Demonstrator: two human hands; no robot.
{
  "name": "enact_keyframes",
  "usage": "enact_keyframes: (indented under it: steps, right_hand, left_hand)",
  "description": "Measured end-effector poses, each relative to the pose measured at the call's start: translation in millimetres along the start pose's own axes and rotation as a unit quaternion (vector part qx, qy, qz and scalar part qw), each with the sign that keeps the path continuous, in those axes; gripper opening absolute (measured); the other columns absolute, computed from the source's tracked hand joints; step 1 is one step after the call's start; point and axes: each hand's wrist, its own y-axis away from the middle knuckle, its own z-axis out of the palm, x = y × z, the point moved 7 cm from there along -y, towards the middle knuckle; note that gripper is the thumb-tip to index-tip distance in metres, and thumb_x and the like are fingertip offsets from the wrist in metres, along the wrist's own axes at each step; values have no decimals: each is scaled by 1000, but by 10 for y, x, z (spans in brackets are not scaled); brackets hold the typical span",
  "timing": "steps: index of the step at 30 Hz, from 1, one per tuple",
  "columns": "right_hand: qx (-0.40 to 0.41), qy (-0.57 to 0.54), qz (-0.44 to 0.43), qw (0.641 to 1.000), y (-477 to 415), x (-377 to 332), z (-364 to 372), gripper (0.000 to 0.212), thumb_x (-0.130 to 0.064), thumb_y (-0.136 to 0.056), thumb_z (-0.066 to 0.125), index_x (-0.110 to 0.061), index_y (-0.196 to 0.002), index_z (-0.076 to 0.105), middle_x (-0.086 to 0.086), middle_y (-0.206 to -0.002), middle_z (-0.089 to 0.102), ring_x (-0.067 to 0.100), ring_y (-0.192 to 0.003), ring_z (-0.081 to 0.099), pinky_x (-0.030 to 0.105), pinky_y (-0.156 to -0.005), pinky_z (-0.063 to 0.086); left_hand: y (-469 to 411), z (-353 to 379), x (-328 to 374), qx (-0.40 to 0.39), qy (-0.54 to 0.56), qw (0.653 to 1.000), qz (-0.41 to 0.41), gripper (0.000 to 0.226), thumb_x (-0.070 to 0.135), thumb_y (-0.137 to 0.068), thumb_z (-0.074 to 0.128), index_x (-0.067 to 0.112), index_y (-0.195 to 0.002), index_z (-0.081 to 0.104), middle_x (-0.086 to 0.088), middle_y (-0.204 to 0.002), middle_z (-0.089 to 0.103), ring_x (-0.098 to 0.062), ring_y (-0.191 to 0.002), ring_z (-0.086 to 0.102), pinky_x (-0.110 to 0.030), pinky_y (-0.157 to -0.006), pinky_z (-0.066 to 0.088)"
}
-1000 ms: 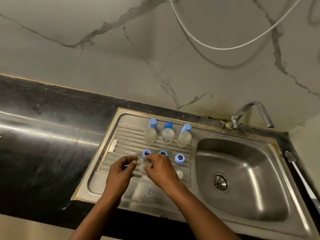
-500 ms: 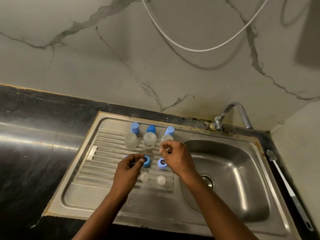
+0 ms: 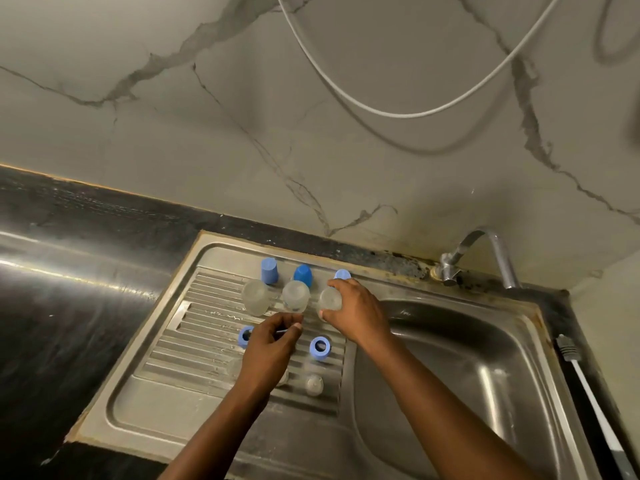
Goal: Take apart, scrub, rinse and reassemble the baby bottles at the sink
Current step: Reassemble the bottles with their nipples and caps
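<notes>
**Now, one bottle in hand at the drainboard**

Three translucent bottle bodies stand open-mouthed in a row on the ribbed drainboard (image 3: 207, 306) of the steel sink. These are the left bottle (image 3: 255, 296), the middle bottle (image 3: 295, 295) and the right bottle (image 3: 329, 298). Whether anything is inside them cannot be told through the frosted walls.

The right-hand grip (image 3: 356, 313) is closed round the right bottle, fingers curled over its far side and thumb on the near side. I cannot tell whether the bottle is lifted or resting.

The left-hand grip (image 3: 270, 344) is curled, pinching a thin pale item (image 3: 282, 330) too small to identify.

Behind the bottles stand three blue caps (image 3: 269, 270). The rightmost is half hidden by the right fingers. Nearer the person lie blue collar rings, one (image 3: 245, 336) touching the left knuckles and one (image 3: 320, 348) just beside that hand. A clear teat (image 3: 313, 384) sits nearer still.

The sink basin (image 3: 467, 358) lies to the right under the tap (image 3: 485, 251). A white-handled brush (image 3: 588, 386) lies on the ledge beyond it. The dark bench (image 3: 86, 271) runs off to the left.
</notes>
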Motion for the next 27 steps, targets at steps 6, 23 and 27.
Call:
enact_keyframes:
  steps: [6,23,27]
  right_hand:
    - [31,-55,15,998,65,97,-44,68,-42,-87,83,-29,-149,56,-1,-141,66,20,-124,64,32,-97,51]
    - [-163,-768,211,582,1308,-95,367,52,-28,-95,75,-6,-140,61,26,-130,71,33,-103,74,36,-87,65]
    - [-220,-759,225,570,1548,-206,613,52,-30,-93,73,-4,-138,66,23,-129,71,25,-92,73,35,-83,62]
  left_hand:
    - [51,-21,17,1,3,1000,-3,13,17,-103,67,17,-108,78,-2,-101,79,-28,-105,72,-56,-100,57]
    - [625,-62,-62,-77,39,995,54,46,31,-83,91,32,-125,73,7,-119,79,-13,-115,73,-35,-95,62]
    - [793,-193,-164,-59,35,994,89,41,19,-82,91,29,-119,77,2,-117,80,-17,-114,74,-36,-98,60]
